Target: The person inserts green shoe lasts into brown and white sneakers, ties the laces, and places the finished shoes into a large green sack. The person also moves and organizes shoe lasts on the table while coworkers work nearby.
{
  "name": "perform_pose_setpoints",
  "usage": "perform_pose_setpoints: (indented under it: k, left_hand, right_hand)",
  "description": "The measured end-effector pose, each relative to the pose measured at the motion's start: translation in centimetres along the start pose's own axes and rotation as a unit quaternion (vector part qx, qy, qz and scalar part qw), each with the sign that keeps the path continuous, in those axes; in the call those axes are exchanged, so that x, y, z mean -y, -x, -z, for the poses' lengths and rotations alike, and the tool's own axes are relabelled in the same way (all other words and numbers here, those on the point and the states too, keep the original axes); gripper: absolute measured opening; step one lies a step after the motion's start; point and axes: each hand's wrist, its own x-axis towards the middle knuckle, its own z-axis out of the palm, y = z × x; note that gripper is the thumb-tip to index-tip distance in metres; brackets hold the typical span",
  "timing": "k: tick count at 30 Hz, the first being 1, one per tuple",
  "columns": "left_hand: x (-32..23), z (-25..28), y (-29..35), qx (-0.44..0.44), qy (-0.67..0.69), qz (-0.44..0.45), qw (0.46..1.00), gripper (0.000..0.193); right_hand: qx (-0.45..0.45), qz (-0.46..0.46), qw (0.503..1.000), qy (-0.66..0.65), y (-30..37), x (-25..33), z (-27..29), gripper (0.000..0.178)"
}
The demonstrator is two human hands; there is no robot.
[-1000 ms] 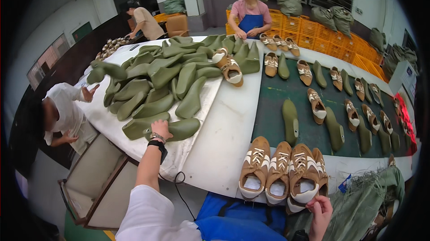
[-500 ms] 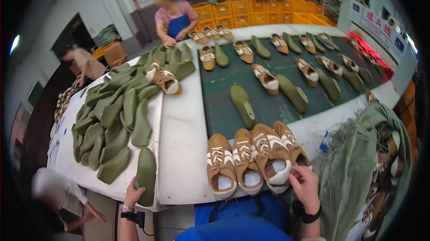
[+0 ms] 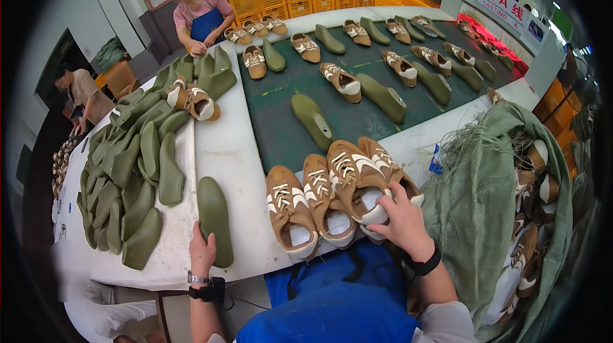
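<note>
Shoe last (image 3: 214, 218), olive green, lies at the white table's (image 3: 233, 151) near edge, my left hand (image 3: 202, 253) gripping its near end; its long axis points away from me. My right hand (image 3: 403, 220) clasps a tan-and-white sneaker (image 3: 354, 180) at the edge, toe pointing away. Bare tabletop lies between them. More lasts (image 3: 131, 171) crowd the left; a green sack (image 3: 495, 202) crowds the right.

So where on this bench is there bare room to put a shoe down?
The white strip between the pile of green lasts and the green belt is bare. The near edge is crowded: left hand on a last, right hand on brown shoes.
</note>
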Motion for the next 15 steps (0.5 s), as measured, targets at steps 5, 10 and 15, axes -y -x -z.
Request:
perform_pose_setpoints:
  k: [5,10,15]
  left_hand:
    - [-10.2,-1.3,2.1,-0.096,-0.04,-0.279,0.955,0.065]
    - [-19.4,-4.2,6.8,-0.073,0.117,-0.363,0.922,0.064]
    - [-18.6,-3.8,6.1,-0.162,0.099,-0.349,0.918,0.043]
  right_hand:
    - [-0.116,0.018,0.991,-0.064,0.7,1.8,-0.6,0.055]
    - [-0.112,0.129,0.978,-0.122,1.4,7.0,-2.7,0.048]
    - [-0.091,0.252,0.956,-0.117,0.7,10.2,-1.7,0.02]
